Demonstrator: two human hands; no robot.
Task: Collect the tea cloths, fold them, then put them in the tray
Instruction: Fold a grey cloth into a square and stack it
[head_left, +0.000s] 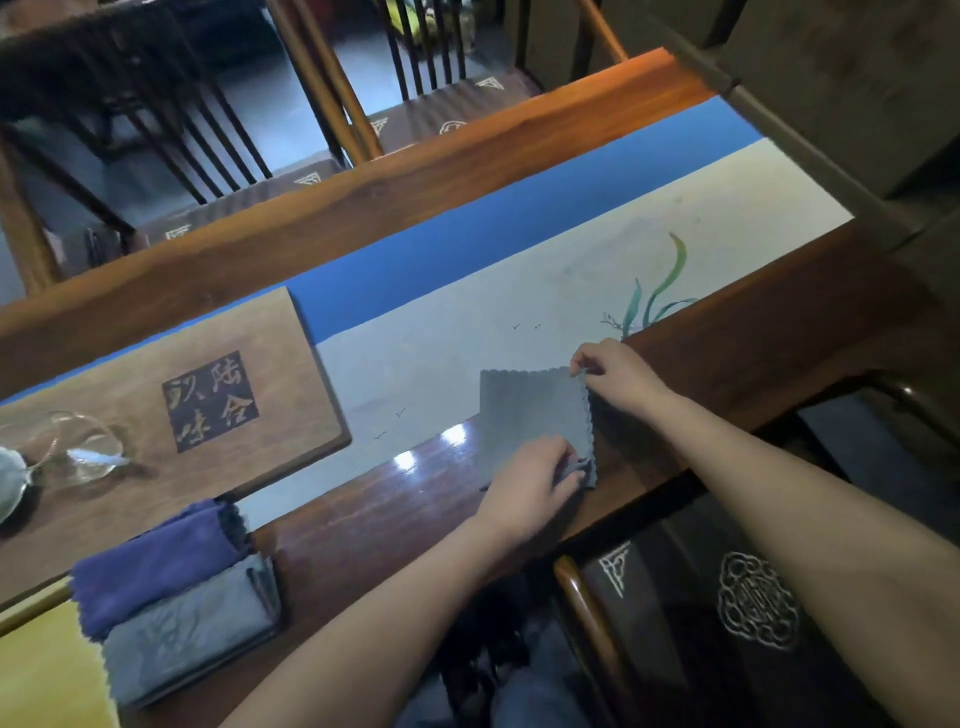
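A grey tea cloth (530, 410) with scalloped edges lies flat on the table, half on the pale runner and half on the dark wood. My right hand (615, 376) pinches its far right corner. My left hand (530, 486) grips its near right corner, where the fabric bunches. At the lower left a folded purple cloth (156, 566) and a folded grey cloth (182, 639) sit side by side in a dark tray (267, 623).
A wooden board (156, 374) with carved characters lies at the left, with a glass vessel (78, 449) tipped on it. A blue-and-cream runner (519, 260) crosses the table. Chairs stand beyond the far edge, and one chair seat (727, 597) sits below my right arm.
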